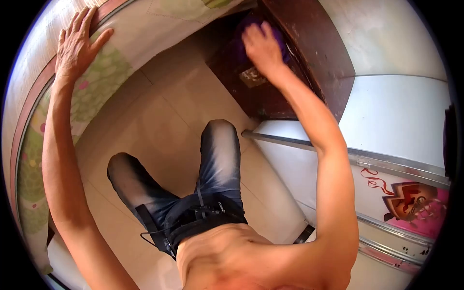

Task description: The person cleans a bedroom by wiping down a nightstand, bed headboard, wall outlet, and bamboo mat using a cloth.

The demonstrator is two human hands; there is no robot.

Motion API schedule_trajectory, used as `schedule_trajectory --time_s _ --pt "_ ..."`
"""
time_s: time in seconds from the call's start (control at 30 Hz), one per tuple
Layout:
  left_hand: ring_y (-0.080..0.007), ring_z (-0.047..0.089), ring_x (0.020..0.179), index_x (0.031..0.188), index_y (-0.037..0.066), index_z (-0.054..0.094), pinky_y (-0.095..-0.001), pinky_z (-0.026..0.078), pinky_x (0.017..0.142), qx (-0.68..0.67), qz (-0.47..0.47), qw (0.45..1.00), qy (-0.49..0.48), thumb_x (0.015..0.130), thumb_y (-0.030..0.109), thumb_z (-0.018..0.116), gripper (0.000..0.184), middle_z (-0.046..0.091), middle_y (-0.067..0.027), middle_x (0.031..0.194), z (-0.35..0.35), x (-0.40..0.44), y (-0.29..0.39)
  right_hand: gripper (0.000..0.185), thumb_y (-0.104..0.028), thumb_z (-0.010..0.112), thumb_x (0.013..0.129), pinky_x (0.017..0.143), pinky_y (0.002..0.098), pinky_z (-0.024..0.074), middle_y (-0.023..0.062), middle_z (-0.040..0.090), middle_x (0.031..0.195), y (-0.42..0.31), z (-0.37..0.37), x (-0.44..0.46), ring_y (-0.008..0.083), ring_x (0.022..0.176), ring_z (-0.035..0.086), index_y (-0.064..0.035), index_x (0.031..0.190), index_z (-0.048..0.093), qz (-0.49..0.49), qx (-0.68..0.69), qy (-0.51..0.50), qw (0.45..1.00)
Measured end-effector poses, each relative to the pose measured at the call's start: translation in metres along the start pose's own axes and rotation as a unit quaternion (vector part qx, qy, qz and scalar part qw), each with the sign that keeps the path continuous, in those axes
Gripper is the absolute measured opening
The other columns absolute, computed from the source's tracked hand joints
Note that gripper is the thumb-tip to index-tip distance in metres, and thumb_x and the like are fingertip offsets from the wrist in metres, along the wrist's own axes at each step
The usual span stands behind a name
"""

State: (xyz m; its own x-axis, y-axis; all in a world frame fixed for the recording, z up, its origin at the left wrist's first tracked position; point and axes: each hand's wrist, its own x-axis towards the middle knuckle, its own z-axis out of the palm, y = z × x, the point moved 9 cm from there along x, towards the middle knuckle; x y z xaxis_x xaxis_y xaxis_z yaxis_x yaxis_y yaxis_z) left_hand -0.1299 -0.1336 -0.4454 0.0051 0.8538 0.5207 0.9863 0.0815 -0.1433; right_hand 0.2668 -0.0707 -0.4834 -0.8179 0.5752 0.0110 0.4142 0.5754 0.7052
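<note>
Purple cloth point(281, 39): is lying under the right hand point(263, 50) at the upper part of the dark brown cabinet point(270, 102), only its margins showing around the fingers; its full shape is staying hidden.
Right hand: is covering the cloth from above, its fingers bending and standing a little apart; blur is softening the fingertips, so whether they are pinching a fold I cannot tell.
Left hand point(77, 50): is resting, with fingers and thumb spreading apart, at the reddish-brown wooden edge point(35, 99) on the upper left, well apart from the cloth.
Patterned fabric point(104, 75): is hanging along that edge, showing green and pink shapes on a pale ground.
Brown cabinet: is standing beyond the knees, its surface wearing scuffs and bearing a pale, worn patch point(253, 77) just below the right hand.
White unit point(401, 99): is standing beside the cabinet, a metal strip point(382, 158) running along its edge, a pink printed picture point(418, 205) showing on its front.
Jeans point(220, 162): are covering the person's bent legs, both knees pointing forward above the beige tiled floor point(159, 118).
Black waist gear point(205, 210): is sitting at the person's waist, a thin cable looping out at one side.
</note>
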Motion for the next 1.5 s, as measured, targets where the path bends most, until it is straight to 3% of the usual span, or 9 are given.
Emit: schedule_trajectory --time_s 0.07,0.4,0.6,0.63,0.77,1.0,1.13,1.33,1.5 --pt "-0.0274 0.030 0.143 0.151 0.018 0.032 -0.0473 0.022 0.117 -0.008 0.016 1.000 -0.009 0.092 0.062 0.047 0.075 0.033 -0.0067 0.155 -0.002 0.000 -0.005 0.046 -0.016 0.058 0.082 0.114 0.0479 0.0272 0.0135 0.056 0.133 0.020 -0.028 0.019 0.0293 0.132 0.042 0.0003 0.124 0.061 0.020 -0.052 0.088 0.995" --pt "-0.0279 0.031 0.143 0.150 0.018 0.034 -0.0454 0.023 0.117 -0.075 0.055 0.994 0.056 0.093 0.062 0.047 0.074 0.035 -0.0089 0.153 0.000 -0.002 0.004 0.055 -0.029 0.047 0.091 0.120 0.0471 0.0180 0.0117 0.040 0.150 -0.117 0.131 -0.106 0.0270 0.142 0.031 -0.0006 0.138 0.050 -0.149 -0.127 -0.198 0.961" --pt "-0.0276 0.033 0.141 0.150 0.018 0.035 -0.0446 0.025 0.116 -0.017 0.033 0.999 0.033 0.093 0.062 0.046 0.073 0.036 -0.0089 0.153 0.010 -0.001 0.010 0.046 -0.023 0.054 0.085 0.120 0.0499 0.0180 0.0098 0.053 0.138 -0.159 0.193 -0.194 0.0264 0.137 0.038 -0.0014 0.124 0.062 -0.197 0.010 -0.354 0.914" --pt "-0.0277 0.034 0.141 0.150 0.019 0.034 -0.0448 0.025 0.116 -0.034 0.037 0.998 0.040 0.092 0.063 0.046 0.074 0.037 -0.0090 0.153 0.006 0.000 0.007 0.042 -0.021 0.054 0.083 0.120 0.0499 0.0193 0.0097 0.056 0.133 -0.144 0.171 -0.153 0.0253 0.134 0.041 -0.0022 0.119 0.065 -0.152 -0.021 -0.184 0.971" --pt "-0.0374 0.032 0.139 0.142 0.001 0.040 -0.0466 0.025 0.114 -0.065 -0.048 0.995 -0.063 0.089 0.041 0.061 0.070 0.037 -0.0226 0.148 -0.049 0.005 0.039 0.047 -0.022 0.054 0.086 0.118 0.0481 0.0197 0.0109 0.051 0.140 -0.076 0.099 0.014 0.0253 0.136 0.038 -0.0026 0.128 0.059 -0.043 -0.066 -0.056 0.995" --pt "-0.0377 0.033 0.138 0.142 0.004 0.042 -0.0469 0.026 0.114 -0.059 -0.036 0.996 -0.060 0.090 0.046 0.056 0.068 0.038 -0.0211 0.148 -0.016 0.010 0.043 0.055 -0.027 0.043 0.094 0.121 0.0483 0.0138 0.0098 0.036 0.153 -0.191 0.244 -0.156 0.0241 0.144 0.027 0.0001 0.141 0.046 -0.160 -0.091 -0.228 0.956" --pt "-0.0373 0.032 0.139 0.142 0.004 0.041 -0.0467 0.025 0.114 -0.082 -0.029 0.994 -0.063 0.090 0.045 0.055 0.068 0.038 -0.0208 0.148 0.001 0.022 0.059 0.045 -0.023 0.047 0.090 0.121 0.0479 0.0136 0.0086 0.055 0.137 -0.218 0.282 -0.256 0.0242 0.137 0.036 -0.0003 0.127 0.060 -0.251 0.053 -0.348 0.902" --pt "-0.0376 0.035 0.137 0.143 0.003 0.041 -0.0460 0.028 0.113 -0.058 -0.016 0.995 -0.075 0.093 0.046 0.052 0.067 0.038 -0.0213 0.148 -0.002 0.026 0.064 0.034 -0.020 0.057 0.084 0.119 0.0503 0.0167 0.0128 0.057 0.132 -0.108 0.191 0.024 0.0277 0.133 0.042 -0.0041 0.110 0.070 -0.066 -0.036 -0.040 0.996" --pt "-0.0379 0.035 0.137 0.143 0.002 0.039 -0.0461 0.027 0.113 -0.099 -0.011 0.992 -0.076 0.095 0.048 0.049 0.067 0.039 -0.0217 0.146 0.021 0.025 0.062 0.046 -0.019 0.053 0.088 0.117 0.0480 0.0225 0.0169 0.051 0.141 -0.183 0.257 -0.063 0.0277 0.134 0.042 0.0018 0.128 0.058 -0.179 -0.046 -0.190 0.964"
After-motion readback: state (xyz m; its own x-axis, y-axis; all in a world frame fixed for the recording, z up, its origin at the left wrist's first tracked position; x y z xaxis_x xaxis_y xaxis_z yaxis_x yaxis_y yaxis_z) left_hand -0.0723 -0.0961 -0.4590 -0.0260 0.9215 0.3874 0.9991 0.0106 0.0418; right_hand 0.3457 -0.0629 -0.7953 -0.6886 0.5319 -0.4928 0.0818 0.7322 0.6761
